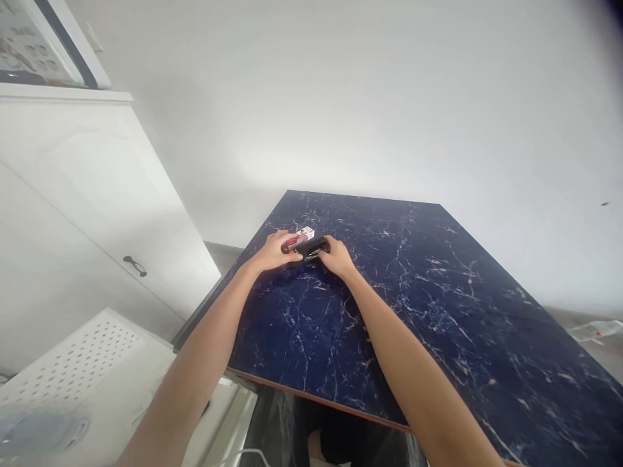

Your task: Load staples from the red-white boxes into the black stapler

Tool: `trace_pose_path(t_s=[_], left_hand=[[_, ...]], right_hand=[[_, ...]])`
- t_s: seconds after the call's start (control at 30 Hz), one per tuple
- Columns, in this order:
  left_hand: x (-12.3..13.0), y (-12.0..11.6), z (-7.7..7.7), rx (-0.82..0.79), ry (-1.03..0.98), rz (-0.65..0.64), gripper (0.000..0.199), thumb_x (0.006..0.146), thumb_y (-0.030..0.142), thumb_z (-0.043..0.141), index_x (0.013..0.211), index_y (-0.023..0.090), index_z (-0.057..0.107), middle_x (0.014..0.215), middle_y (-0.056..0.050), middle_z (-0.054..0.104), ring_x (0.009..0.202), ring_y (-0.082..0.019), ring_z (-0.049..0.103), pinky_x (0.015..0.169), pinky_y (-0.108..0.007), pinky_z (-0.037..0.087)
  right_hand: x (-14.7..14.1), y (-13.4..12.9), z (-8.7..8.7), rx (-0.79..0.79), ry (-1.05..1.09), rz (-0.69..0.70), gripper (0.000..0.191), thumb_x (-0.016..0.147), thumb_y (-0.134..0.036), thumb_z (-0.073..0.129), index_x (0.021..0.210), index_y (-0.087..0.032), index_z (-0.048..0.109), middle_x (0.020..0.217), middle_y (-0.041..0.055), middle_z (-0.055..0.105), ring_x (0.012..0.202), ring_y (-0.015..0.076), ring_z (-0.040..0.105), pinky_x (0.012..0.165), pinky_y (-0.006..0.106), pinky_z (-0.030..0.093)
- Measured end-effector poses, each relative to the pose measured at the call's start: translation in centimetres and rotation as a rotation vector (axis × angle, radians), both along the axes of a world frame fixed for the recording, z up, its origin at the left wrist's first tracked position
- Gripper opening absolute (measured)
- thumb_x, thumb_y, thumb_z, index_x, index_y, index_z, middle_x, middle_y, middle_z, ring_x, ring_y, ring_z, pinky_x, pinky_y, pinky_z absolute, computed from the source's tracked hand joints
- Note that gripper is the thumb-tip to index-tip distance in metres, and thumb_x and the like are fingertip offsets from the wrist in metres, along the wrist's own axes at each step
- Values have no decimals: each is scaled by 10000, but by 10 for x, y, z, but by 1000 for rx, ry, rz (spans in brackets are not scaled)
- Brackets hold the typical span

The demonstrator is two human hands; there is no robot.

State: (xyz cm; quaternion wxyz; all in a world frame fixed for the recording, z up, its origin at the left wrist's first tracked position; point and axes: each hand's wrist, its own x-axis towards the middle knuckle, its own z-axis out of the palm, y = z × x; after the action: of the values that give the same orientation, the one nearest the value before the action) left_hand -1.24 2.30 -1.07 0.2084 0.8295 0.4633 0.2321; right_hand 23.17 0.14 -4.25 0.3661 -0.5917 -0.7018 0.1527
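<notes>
My left hand [275,253] grips a small red-and-white box [298,239], which is tilted with its end pointing up and to the right. Its fingers reach towards a black stapler [311,248], and the box rests against the stapler's far side. My right hand [338,257] clasps the stapler's right end from the near side. Both hands are close together near the far part of a dark blue marble-patterned tabletop [428,311]. My hands cover part of the stapler.
A white cabinet with a dark handle [135,265] stands left of the table. A white perforated panel [78,363] lies at lower left. A white wall rises behind the table, and a white plastic item [596,331] lies on the floor at right.
</notes>
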Motion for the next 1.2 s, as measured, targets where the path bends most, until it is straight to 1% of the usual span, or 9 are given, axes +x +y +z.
trace_pose_path(t_s=[0.07, 0.13, 0.33, 0.6, 0.8, 0.93, 1.07, 1.13, 1.2], left_hand=[[-3, 2, 1, -45, -40, -9, 795, 827, 625, 711, 1531, 343, 474, 1650, -89, 363, 1561, -367, 223, 1216, -552, 291], [-7, 4, 1, -86, -76, 7, 762, 840, 634, 697, 1520, 361, 487, 1641, -70, 388, 1541, -358, 290, 1198, -524, 342], [-14, 7, 0, -215, -162, 11, 780, 821, 619, 729, 1513, 339, 501, 1580, -66, 486, 1404, -324, 512, 1129, -442, 452], [-20, 16, 0, -304, -196, -13, 870, 791, 611, 764, 1545, 295, 467, 1619, -88, 428, 1459, -366, 434, 1162, -464, 399], [-21, 16, -3, -277, -219, 16, 891, 748, 599, 804, 1526, 289, 499, 1624, -101, 417, 1455, -372, 438, 1162, -462, 385], [-19, 11, -3, -219, -271, 95, 640, 866, 602, 673, 1410, 268, 629, 1547, -74, 530, 1403, -347, 504, 1147, -435, 399], [-14, 16, -12, -96, -282, 201, 442, 968, 496, 533, 1266, 235, 727, 1457, -76, 619, 1339, -321, 562, 1127, -430, 413], [-11, 19, -18, -52, -249, 205, 411, 965, 465, 542, 1221, 219, 749, 1363, -93, 684, 1267, -324, 611, 1087, -426, 445], [-8, 21, -23, -18, -221, 187, 386, 945, 451, 585, 1189, 209, 761, 1286, -107, 722, 1214, -330, 641, 1058, -425, 462]], right_hand=[[5, -11, 1, 11, -71, -25, 207, 790, -188, 554, 939, -212, 696, 959, 63, 733, 1005, 281, 642, 918, 397, 506], [10, -19, 2, 10, -90, -40, 140, 785, -192, 562, 850, -224, 682, 932, 51, 733, 977, 276, 646, 898, 384, 507], [14, -25, 3, -11, 37, -29, 266, 776, -165, 554, 982, -235, 707, 1014, 29, 770, 976, 252, 691, 906, 364, 518], [17, -18, -6, -27, 246, 18, 402, 744, -102, 515, 1070, -236, 708, 1055, 11, 780, 1016, 211, 719, 948, 329, 520], [18, -22, -2, -1, 135, -42, 350, 760, -122, 537, 1024, -239, 736, 1064, 21, 782, 1027, 226, 712, 956, 335, 511], [34, -32, 0, -5, 39, -90, 292, 765, -140, 553, 944, -249, 756, 976, 19, 782, 951, 230, 708, 921, 347, 513], [60, -41, -4, 65, -35, -278, 274, 774, -164, 542, 937, -236, 750, 924, 51, 746, 879, 241, 679, 889, 379, 517], [67, -42, -6, 139, -47, -236, 329, 762, -132, 515, 987, -222, 738, 1017, 70, 729, 952, 249, 661, 931, 394, 505], [68, -42, -7, 169, -104, -69, 407, 745, -84, 490, 1041, -228, 730, 1109, 67, 717, 1037, 254, 633, 987, 405, 480]])
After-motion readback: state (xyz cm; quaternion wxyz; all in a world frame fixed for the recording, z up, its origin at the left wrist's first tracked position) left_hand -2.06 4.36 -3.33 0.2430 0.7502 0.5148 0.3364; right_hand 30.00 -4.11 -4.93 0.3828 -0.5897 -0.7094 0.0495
